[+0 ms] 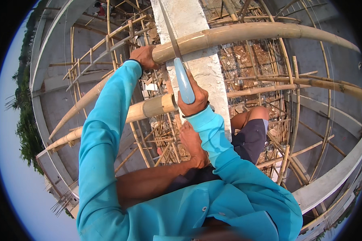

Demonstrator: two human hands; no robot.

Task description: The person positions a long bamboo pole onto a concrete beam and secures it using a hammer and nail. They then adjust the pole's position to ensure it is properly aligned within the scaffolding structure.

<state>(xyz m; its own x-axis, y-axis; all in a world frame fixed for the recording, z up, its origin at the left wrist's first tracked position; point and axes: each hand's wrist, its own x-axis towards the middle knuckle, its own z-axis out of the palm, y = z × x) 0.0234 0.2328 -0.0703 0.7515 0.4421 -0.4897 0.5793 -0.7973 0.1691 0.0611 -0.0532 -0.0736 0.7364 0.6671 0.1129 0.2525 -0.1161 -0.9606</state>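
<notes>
A long, thick bamboo pole (pixel 245 34) lies across a rough, pale concrete beam (pixel 201 66) and curves off to the right. My left hand (pixel 145 57) is closed around the pole's left end. In my right hand (pixel 195 97) is the light blue handle (pixel 184 82) of a handsaw, my fingers wrapped round it. Its narrow blade (pixel 169 28) points away from me and crosses the bamboo just right of my left hand. How deep the teeth sit in the bamboo I cannot tell. Both my forearms are in turquoise sleeves.
Another thick bamboo pole (pixel 149 109) ends left of my right hand. My bare foot (pixel 192 138) rests near the beam's left edge. Bamboo scaffolding (pixel 295 112) stands on both sides, above rubble (pixel 251 60) far below. A person (pixel 100 9) is at the far upper left.
</notes>
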